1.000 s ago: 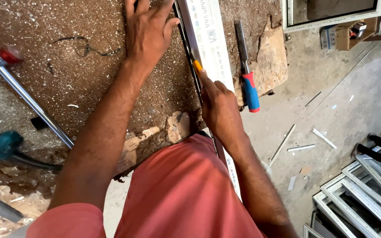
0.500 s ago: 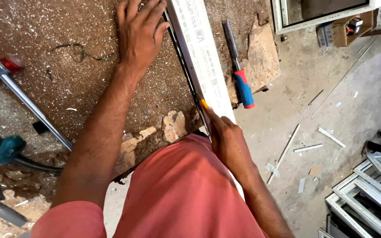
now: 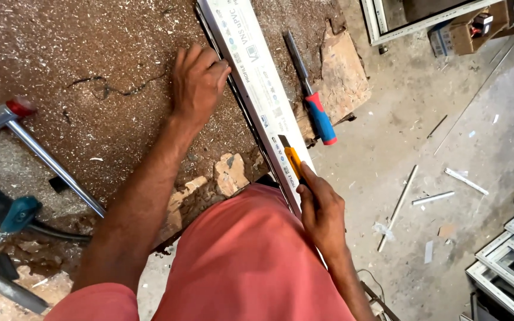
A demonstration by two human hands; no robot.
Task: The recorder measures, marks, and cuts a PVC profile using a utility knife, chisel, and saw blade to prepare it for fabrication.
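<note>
Head view: sawdust-strewn workbench (image 3: 90,71), littered floor (image 3: 447,148)

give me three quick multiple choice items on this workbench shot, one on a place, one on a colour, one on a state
1. Where does the chisel lie?
A. right of the white profile
B. left of the left hand
C. on the floor

2. What colour is the utility knife body?
A. green
B. yellow-orange
C. black

3. What is the left hand doing?
A. gripping a hammer
B. hanging in the air
C. pressing flat on the bench beside the profile

Answers:
1 A, it rests just right of the profile on the bench.
2 B, its body shows above the right hand.
3 C, the palm lies down and the fingers meet the profile's edge.
</note>
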